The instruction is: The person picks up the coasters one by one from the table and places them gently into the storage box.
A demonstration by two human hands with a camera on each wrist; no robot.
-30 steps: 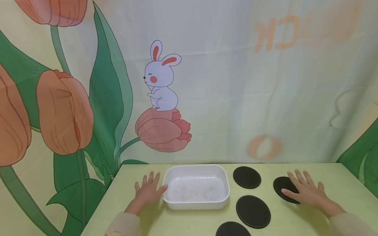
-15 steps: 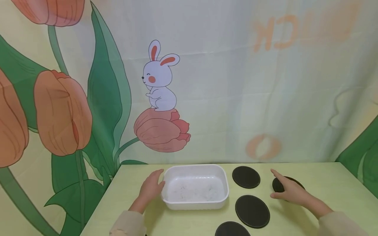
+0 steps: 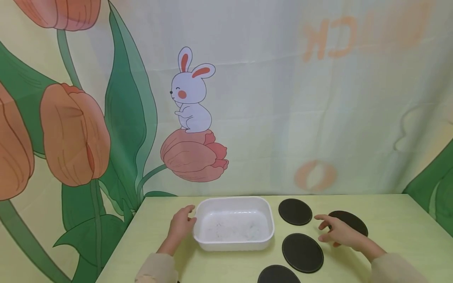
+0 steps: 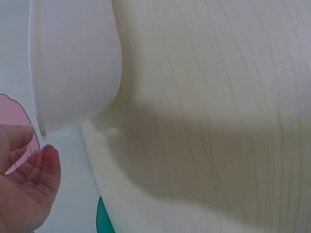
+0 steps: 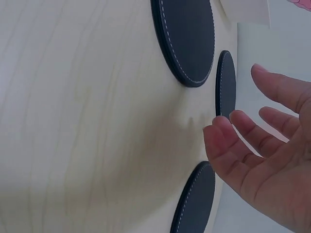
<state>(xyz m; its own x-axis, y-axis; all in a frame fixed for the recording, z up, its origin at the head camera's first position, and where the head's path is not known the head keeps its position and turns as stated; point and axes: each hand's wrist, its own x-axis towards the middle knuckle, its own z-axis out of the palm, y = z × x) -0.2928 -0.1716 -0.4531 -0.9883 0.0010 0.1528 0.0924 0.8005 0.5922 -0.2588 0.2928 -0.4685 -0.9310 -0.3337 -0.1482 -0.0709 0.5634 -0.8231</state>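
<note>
A white rectangular dish stands on the table; its wall fills the upper left of the left wrist view. My left hand is at the dish's left end, fingers bent, thumb and fingertips right beside the rim without gripping it. My right hand hovers among black round coasters with its fingers loosely spread and nothing in them. Just behind it lies the right-hand coaster, partly hidden by the hand. To its left are the far coaster and the middle coaster.
A front coaster is cut off by the lower frame edge. The pale green table ends at a hanging cloth printed with tulips and a rabbit. White stitching runs round the coasters.
My right hand has moved left off the right-hand coaster, its fingers bending. My left hand has turned in towards the dish's left rim. The dish and coasters stay in place.
</note>
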